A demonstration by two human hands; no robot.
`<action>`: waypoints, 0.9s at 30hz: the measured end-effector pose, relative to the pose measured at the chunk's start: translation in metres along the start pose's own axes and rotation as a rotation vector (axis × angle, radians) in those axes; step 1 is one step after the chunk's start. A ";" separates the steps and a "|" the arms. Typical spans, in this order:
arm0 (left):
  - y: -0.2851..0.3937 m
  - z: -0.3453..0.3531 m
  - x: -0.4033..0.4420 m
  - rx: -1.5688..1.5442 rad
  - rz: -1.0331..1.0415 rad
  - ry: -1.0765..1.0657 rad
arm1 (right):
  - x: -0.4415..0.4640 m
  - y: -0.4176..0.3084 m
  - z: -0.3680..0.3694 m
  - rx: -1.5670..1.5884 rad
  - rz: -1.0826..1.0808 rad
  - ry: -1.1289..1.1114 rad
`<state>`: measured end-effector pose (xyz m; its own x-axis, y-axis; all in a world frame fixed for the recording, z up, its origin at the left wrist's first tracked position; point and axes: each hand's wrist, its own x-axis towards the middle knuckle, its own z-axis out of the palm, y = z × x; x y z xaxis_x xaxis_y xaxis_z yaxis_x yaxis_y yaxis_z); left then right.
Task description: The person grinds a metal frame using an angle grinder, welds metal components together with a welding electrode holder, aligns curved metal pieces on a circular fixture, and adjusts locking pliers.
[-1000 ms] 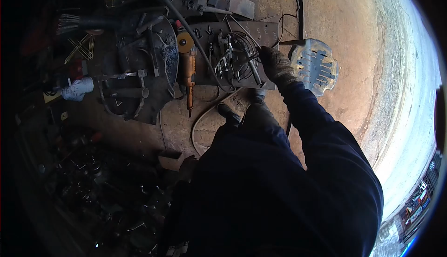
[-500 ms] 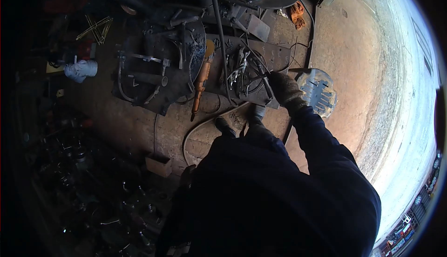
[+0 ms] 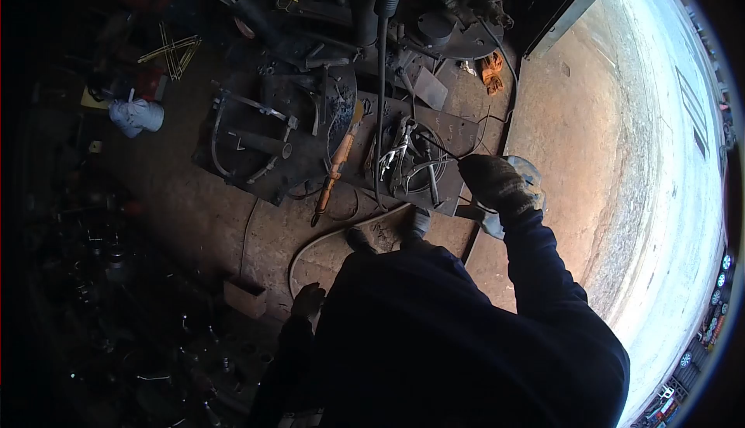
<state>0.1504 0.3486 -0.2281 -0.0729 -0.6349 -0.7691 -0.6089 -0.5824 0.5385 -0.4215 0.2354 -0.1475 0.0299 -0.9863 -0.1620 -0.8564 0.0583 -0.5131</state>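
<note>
Dark tool (image 3: 443,149) being pinched in the right hand's (image 3: 493,183) grip near metal clamps (image 3: 397,153); left hand's (image 3: 309,301) grip indiscernible.

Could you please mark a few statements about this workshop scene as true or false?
The orange power tool sticks out past the table's edge. True.
The left hand is gripping the orange power tool. False: it is apart from it, low beside the body.
The right hand is nearer the metal pliers than the left. True.
The orange cloth hangs from the right hand. False: it lies on the floor.
</note>
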 end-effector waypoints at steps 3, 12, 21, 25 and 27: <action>0.016 0.000 -0.003 0.199 0.094 0.002 | -0.012 0.017 -0.028 -0.040 -0.206 0.190; 0.027 -0.026 0.055 0.579 0.520 0.010 | -0.063 -0.023 -0.106 1.176 0.032 0.197; 0.214 -0.076 -0.010 -0.368 0.468 -0.314 | -0.034 -0.130 0.003 1.746 -0.230 0.152; 0.205 -0.121 -0.027 -0.578 0.599 -0.432 | -0.021 -0.207 0.061 1.014 -0.111 0.274; 0.182 -0.148 -0.020 -0.569 0.579 -0.336 | -0.019 -0.264 0.074 0.292 -0.062 0.338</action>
<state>0.1574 0.1801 -0.0637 -0.5319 -0.7779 -0.3345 0.0751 -0.4368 0.8964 -0.1581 0.2500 -0.0710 -0.1353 -0.9815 0.1358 -0.6752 -0.0090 -0.7375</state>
